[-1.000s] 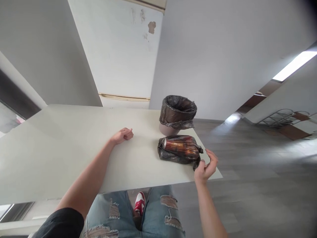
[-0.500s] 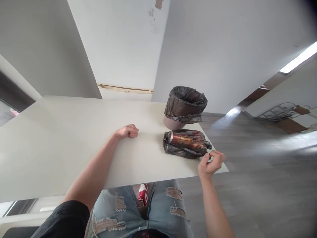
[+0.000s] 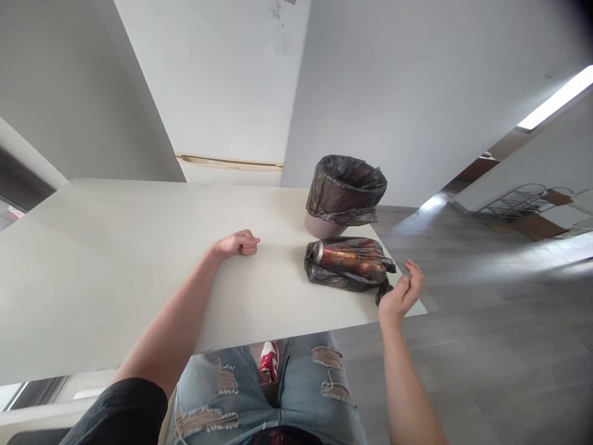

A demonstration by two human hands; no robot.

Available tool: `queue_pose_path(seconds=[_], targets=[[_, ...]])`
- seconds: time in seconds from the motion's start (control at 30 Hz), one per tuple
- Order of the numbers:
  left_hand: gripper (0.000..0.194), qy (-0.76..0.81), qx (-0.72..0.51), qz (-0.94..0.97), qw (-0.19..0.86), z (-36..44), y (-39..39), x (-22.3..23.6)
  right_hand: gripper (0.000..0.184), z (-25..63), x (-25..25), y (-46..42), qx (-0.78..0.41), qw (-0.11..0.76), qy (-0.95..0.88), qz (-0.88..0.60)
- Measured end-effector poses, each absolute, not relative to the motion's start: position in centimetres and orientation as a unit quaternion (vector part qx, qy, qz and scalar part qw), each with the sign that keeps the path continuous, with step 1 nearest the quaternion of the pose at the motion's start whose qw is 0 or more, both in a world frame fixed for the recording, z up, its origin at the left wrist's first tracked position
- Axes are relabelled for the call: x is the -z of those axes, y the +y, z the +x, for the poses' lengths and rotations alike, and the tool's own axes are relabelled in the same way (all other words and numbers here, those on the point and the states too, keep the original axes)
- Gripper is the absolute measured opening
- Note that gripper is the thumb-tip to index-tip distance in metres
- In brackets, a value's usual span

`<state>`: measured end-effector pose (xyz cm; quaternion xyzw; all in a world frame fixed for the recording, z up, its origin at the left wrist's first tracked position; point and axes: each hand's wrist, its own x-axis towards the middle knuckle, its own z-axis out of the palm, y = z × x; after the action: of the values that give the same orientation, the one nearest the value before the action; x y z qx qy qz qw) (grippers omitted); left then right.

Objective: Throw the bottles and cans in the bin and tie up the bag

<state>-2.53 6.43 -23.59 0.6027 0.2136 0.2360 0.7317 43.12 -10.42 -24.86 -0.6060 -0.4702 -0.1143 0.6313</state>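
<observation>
Though black, a see-through bag [image 3: 346, 272]

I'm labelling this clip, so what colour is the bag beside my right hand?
The bag is black and partly see-through; it shows in the head view.

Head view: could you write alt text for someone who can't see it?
A black bag holding a reddish can lies on a white table beside a bag-lined bin, between the person's curled left hand and partly open right hand.
</observation>
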Motion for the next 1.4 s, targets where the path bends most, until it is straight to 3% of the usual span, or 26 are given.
queue_pose_path(seconds=[0.13,0.23,0.4,0.5,0.67,0.77,0.9,0.97,1.07,1.23,1.4], targets=[[0.076,0.199,-0.236,0.582,0.752,-2.7,6.4,23.8,0.045,42.2,25.5,-10.2,-0.122,0.580,-0.442,-0.673],[0.077,0.169,-0.212,0.565,0.780,-3.3,6.0,23.8,0.045,38.4,25.4,-10.4,-0.150,0.522,-0.483,-0.686],[0.054,0.146,-0.178,0.581,0.780,-3.8,5.5,23.2,0.022,28.8,23.7,-7.4,-0.175,0.456,-0.594,-0.639],[0.051,0.202,-0.311,0.594,0.714,-3.2,6.1,23.1,0.025,24.8,22.0,-3.0,-0.249,0.428,-0.667,-0.557],[0.041,0.353,-0.566,0.538,0.515,-2.3,7.4,23.8,0.032,23.0,20.9,5.1,-0.403,0.358,-0.750,-0.384],[0.042,0.372,-0.595,0.570,0.428,-2.0,7.2,23.9,0.037,22.7,22.4,8.0,-0.477,0.391,-0.712,-0.336],[0.052,0.375,-0.537,0.666,0.358,-1.6,6.5,23.8,0.042,22.3,24.7,9.2,-0.449,0.437,-0.705,-0.332],[0.045,0.387,-0.524,0.678,0.341,-1.5,6.5,23.9,0.039,22.3,25.0,9.2,-0.436,0.422,-0.726,-0.324],[0.033,0.385,-0.550,0.635,0.382,-1.6,7.1,24.2,0.032,22.7,24.8,9.3,-0.436,0.422,-0.729,-0.316],[0.038,0.301,-0.636,0.482,0.522,-1.8,7.7,24.0,0.030,23.2,24.4,9.4,-0.532,0.474,-0.634,-0.302],[0.026,0.250,-0.699,0.405,0.533,-2.9,7.8,23.3,0.016,23.3,23.8,9.4,-0.603,0.517,-0.553,-0.250]])
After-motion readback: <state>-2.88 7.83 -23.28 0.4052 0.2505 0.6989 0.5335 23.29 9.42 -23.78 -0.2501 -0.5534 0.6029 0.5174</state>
